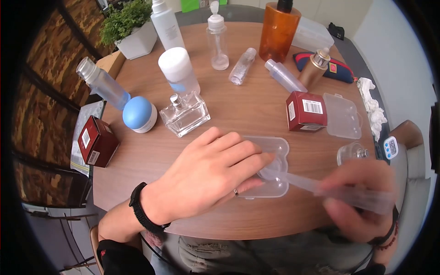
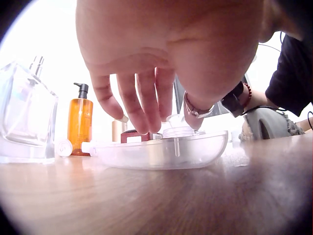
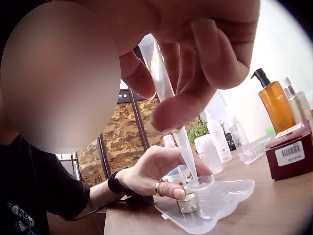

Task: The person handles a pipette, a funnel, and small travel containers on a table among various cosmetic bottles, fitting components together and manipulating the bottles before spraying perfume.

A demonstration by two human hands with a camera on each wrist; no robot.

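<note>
My left hand (image 1: 215, 169) reaches over a clear plastic case (image 1: 259, 190) on the table, its thumb and fingers round a small clear jar (image 1: 271, 171) standing in the case. In the left wrist view the thumb and fingertips come down on either side of this jar (image 2: 177, 129). My right hand (image 1: 362, 176), slightly blurred, pinches a translucent plastic pipette (image 1: 301, 182) by its wider upper part. Seen from the right wrist, the pipette (image 3: 185, 152) slants down with its tip at the mouth of the jar (image 3: 203, 183).
A square glass perfume bottle (image 1: 188, 114) and a blue-lidded jar (image 1: 140, 114) stand left of the case. Dark red boxes (image 1: 306, 111) sit at both sides. Behind are an amber pump bottle (image 1: 278, 32) and several clear bottles. A round glass bottle (image 1: 350, 153) is near my right hand.
</note>
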